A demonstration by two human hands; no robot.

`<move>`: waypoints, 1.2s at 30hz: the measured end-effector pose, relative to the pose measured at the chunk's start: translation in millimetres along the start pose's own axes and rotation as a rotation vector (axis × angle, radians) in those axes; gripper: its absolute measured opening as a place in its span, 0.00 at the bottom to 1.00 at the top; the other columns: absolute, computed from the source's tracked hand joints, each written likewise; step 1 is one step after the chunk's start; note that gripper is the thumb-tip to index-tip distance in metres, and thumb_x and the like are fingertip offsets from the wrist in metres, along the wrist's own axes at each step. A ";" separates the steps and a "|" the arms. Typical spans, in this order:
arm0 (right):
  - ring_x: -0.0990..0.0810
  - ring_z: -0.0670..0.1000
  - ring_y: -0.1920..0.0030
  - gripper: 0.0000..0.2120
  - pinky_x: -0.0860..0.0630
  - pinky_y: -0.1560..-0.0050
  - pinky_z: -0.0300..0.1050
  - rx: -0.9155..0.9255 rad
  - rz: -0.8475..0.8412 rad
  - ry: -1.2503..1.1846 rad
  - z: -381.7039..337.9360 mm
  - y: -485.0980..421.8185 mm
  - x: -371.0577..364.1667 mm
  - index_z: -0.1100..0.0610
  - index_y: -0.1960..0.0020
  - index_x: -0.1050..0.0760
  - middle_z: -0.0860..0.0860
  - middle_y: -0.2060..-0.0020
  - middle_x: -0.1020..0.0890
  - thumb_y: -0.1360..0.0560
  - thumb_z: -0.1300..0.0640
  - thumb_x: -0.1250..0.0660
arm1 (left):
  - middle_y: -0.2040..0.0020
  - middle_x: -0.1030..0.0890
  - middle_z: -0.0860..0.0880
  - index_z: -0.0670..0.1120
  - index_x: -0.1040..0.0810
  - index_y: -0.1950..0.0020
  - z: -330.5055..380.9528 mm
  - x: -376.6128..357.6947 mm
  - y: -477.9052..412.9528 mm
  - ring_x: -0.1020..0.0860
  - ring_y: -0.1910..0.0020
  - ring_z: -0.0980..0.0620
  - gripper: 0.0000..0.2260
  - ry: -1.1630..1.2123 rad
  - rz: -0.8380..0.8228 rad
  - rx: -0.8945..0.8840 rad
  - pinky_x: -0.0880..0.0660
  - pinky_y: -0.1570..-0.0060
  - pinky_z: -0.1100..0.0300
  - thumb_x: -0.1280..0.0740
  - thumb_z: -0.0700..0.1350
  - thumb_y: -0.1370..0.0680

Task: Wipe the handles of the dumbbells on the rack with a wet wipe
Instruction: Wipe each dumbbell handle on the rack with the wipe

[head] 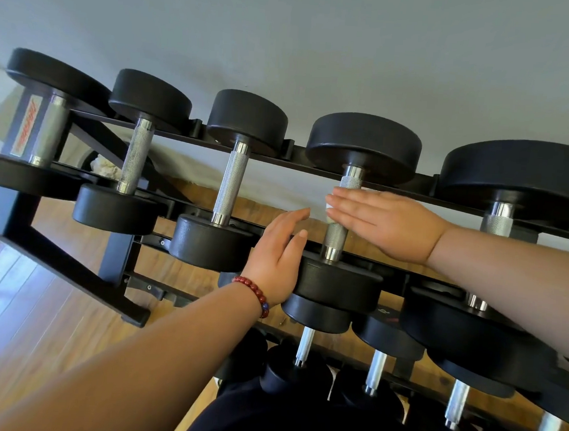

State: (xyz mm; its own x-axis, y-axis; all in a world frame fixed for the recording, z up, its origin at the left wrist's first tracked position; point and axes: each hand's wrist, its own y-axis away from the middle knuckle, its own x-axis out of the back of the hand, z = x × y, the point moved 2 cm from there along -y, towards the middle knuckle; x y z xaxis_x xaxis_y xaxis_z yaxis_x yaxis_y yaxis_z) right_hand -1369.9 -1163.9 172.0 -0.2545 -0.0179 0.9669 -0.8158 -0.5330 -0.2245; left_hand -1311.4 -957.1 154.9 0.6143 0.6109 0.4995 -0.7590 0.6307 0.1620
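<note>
grip: right hand lies flat, fingers straight, pressing the wet wipe onto the handle; nothing curls round the bar.
support: left hand rests with relaxed fingers against the front head of the same dumbbell.
location: fourth dumbbell from the left, top tier of the rack; only a white edge of the wipe shows under the fingers.
method: probably best to wrap the wipe round the knurling, then twist and slide collar to collar.
steadying: brace the front head so the bar cannot roll.
coverage: underside of the bar is hidden; turn the wipe right round.
</note>
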 end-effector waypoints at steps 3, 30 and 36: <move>0.26 0.59 0.34 0.22 0.31 0.36 0.51 -0.156 0.032 0.021 10.7 -5.7 4.5 0.65 0.34 0.27 0.61 0.35 0.24 0.24 0.65 0.47 | 0.30 0.30 0.54 0.53 0.33 0.27 0.0 0.3 -0.1 0.34 0.31 0.58 0.22 0.007 0.000 -0.006 0.36 0.29 0.55 0.48 0.54 0.21; 0.30 0.55 0.31 0.18 0.28 0.35 0.51 0.145 0.004 -0.224 6.9 0.3 0.2 0.61 0.34 0.25 0.56 0.34 0.24 0.19 0.63 0.47 | 0.32 0.29 0.55 0.53 0.32 0.29 1.1 -0.6 0.7 0.33 0.33 0.62 0.22 0.046 0.015 -0.013 0.37 0.34 0.67 0.47 0.52 0.22; 0.27 0.55 0.33 0.18 0.28 0.38 0.48 0.340 -0.098 -0.221 0.4 -3.6 5.7 0.60 0.35 0.24 0.55 0.35 0.23 0.21 0.63 0.45 | 0.33 0.29 0.55 0.53 0.32 0.29 0.5 -0.5 0.9 0.32 0.34 0.61 0.21 0.036 0.012 -0.023 0.37 0.34 0.66 0.47 0.53 0.22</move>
State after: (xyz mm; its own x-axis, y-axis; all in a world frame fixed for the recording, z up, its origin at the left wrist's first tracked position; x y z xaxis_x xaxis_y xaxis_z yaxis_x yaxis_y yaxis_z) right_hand -1368.2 -1162.5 178.4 -0.0365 -0.1146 0.9927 -0.6035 -0.7893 -0.1133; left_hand -1312.6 -957.0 155.2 0.6130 0.6351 0.4699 -0.7614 0.6337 0.1368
